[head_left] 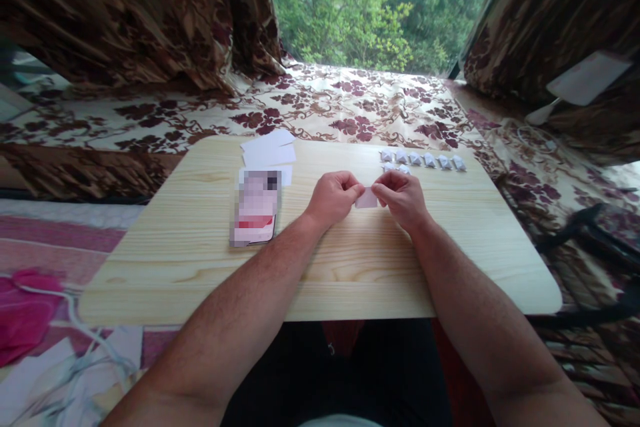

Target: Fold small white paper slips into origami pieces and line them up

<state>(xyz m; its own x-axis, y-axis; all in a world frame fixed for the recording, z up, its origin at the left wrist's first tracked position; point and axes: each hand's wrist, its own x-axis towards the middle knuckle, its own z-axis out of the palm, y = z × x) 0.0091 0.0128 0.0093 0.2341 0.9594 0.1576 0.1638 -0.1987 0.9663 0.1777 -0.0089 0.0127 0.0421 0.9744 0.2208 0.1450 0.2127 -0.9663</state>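
Phone (255,210) on the left part of the counter (170,267), screen blurred out; use it as the reference. Loose white papers (270,149) on the counter, just beyond the phone. Left hand (336,195) is right of the phone, forearm slanting in from near left, knuckles up, fingers (358,191) pinched together on the left edge of a small paper piece (367,199). That piece sits well to the phone's right, in the gap between the two hands, neither hand nearer. Looks about square, so no clear long axis; part is covered by fingers. Can't tell if it touches the counter. Right hand (401,195), farther right of the phone, mirrors the left: forearm angled in from near right, thumb and finger clamped on the piece's right side. Folded white paper shapes (415,159), far right of the phone and slightly beyond it, row of six plus two partly behind the right hand.
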